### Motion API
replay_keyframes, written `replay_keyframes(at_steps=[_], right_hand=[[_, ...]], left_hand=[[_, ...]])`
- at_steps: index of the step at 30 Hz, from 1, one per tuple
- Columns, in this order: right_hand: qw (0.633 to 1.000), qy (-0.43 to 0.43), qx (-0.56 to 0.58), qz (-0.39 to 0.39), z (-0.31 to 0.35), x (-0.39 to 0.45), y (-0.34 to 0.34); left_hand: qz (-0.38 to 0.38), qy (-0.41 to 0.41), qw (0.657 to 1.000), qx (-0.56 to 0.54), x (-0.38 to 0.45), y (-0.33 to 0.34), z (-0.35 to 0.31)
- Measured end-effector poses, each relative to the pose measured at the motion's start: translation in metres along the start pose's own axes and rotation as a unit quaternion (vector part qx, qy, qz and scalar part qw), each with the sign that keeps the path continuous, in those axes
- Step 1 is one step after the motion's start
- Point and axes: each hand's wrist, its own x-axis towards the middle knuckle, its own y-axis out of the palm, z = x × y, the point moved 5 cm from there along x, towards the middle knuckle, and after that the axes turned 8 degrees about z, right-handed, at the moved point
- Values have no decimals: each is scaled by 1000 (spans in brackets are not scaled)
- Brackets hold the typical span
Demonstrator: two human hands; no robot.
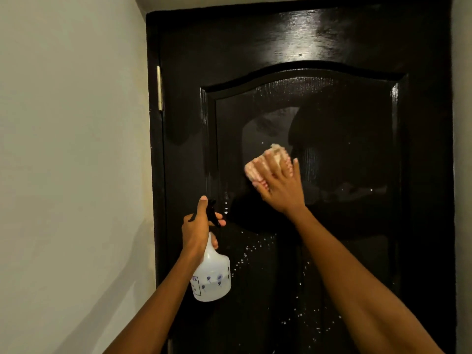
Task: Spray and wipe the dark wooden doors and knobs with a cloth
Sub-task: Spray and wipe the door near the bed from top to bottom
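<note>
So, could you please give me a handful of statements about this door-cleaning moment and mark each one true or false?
1. The left hand grips a white spray bottle by its black trigger head. True.
2. The right hand presses a pinkish cloth flat against the dark door. True.
3. The cloth is wiping the door's knob. False: no knob is in view; the cloth sits on the raised arched panel.
4. White droplets speckle the door below the cloth. True.
5. The hinge is on the door's right edge. False: it is on the left edge, beside the pale wall.
6. The spray bottle rests on the floor. False: it is held up in the air.
</note>
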Motion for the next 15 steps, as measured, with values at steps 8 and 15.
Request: replay_keyframes(at_steps=[8,15], right_hand=[[986,128,102,-21,29,31,-1],[929,-325,-76,160,121,-107,91]], left_hand=[[-9,25,999,-19,12,-12,-17],[-31,23,999,-22,0,-12,-12]])
